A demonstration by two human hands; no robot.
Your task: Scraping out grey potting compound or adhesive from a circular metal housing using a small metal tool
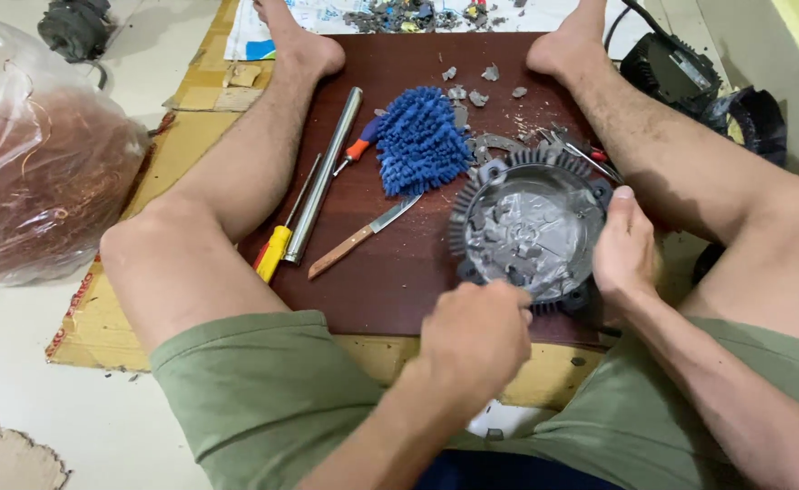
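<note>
A round grey metal housing (526,227) with cooling fins rests on a dark brown board (390,272) between my legs. Broken grey pieces lie inside it. My right hand (624,245) grips its right rim, thumb up on the edge. My left hand (474,338) is closed at its near left rim; what it holds, if anything, is hidden by the fist.
On the board lie a blue fluffy cloth (420,141), a wooden-handled knife (363,236), a steel tube (325,177), a yellow-handled screwdriver (277,247), an orange-handled screwdriver (358,145) and pliers (581,150). A bag of copper wire (41,181) sits far left. Black motor parts (681,73) lie at right.
</note>
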